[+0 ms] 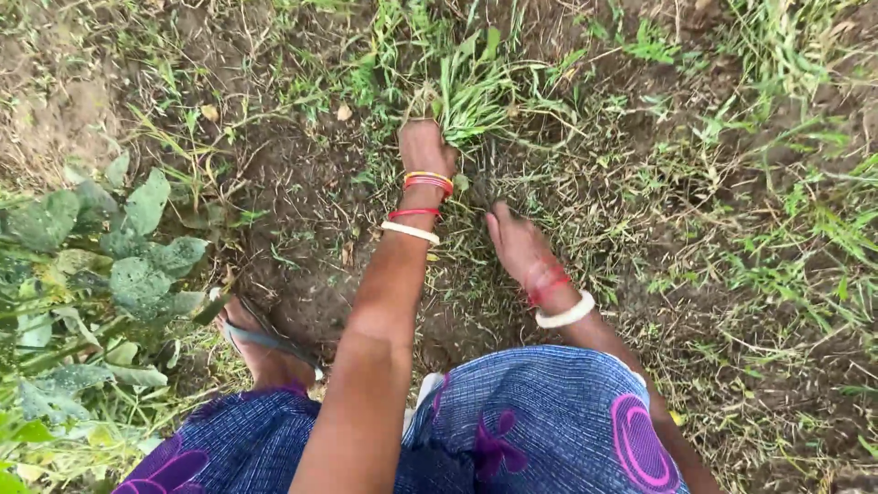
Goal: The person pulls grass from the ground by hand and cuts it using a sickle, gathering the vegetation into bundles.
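My left hand point(425, 146) is closed around a tuft of green grass point(471, 96) that grows out of the dark soil. Several red, yellow and white bangles sit on that wrist. My right hand point(517, 242) is low to the ground just right of the tuft's base, its back facing up and its fingers curled down into the dry stalks. A dark narrow shape point(482, 187) shows just beyond its fingertips. What the right hand holds, if anything, is hidden. It wears red and white bangles.
A leafy green plant point(137, 265) with broad leaves fills the left side. My left foot in a sandal point(265, 343) rests on bare soil point(302, 183). Blue patterned cloth point(530, 421) covers my knees. Sparse grass and dry stalks point(732, 229) spread to the right.
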